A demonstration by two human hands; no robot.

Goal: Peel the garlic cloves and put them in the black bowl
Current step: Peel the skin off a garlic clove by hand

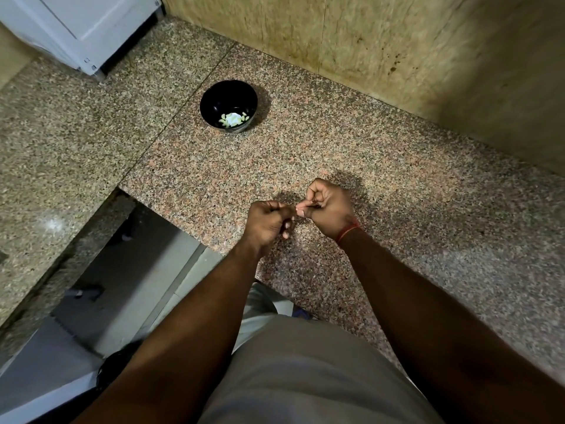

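Both hands are bunched together just above the front edge of the worktop (pixel 397 191), working on one garlic clove (pixel 305 204). The right hand (pixel 331 206) has its fingers curled tight and pinches the clove at the fingertips. The left hand (pixel 269 220) is curled up too, with its thumb and finger right against the clove, I'd guess to pick at the skin. Holding it low over the counter makes sense, since any peel just drops on the stone.

The black bowl (pixel 214 97) sits well apart from the hands, toward the back of the worktop near the wall corner. A small pile of pale peeled cloves (pixel 233 119) is already in the bottom, so the job looks partly done.

Honestly the clove itself is hard to make out. Only a pinkish sliver shows between the fingers, and I can't tell how much skin is left on it. Whether the left hand also holds spare cloves in its palm is hidden. No unpeeled garlic shows anywhere on the counter.
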